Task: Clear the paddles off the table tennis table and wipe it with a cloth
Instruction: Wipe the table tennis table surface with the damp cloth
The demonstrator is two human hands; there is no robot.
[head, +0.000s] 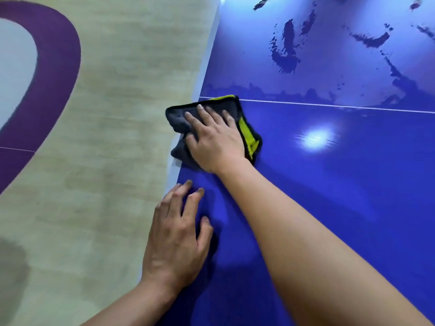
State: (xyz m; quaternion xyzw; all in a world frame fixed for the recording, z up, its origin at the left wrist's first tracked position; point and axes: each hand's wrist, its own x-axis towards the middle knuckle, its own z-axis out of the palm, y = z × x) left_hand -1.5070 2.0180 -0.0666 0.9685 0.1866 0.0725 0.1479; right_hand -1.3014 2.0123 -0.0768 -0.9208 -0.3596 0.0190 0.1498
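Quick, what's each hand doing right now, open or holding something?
Left hand: open, fingers resting on the table.
Right hand: open, pressing flat on the cloth.

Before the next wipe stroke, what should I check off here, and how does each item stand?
1. Right hand pressing flat on the cloth: ok.
2. Cloth fully on the table: not ok, its left part overhangs the edge.
3. Left hand apart from the cloth: ok, it rests on the table nearer the person.
4. Paddles off: ok in the part in view; beyond that, cannot tell.
5. Surface past the white line wiped: not ok, hazy with dark streaks.
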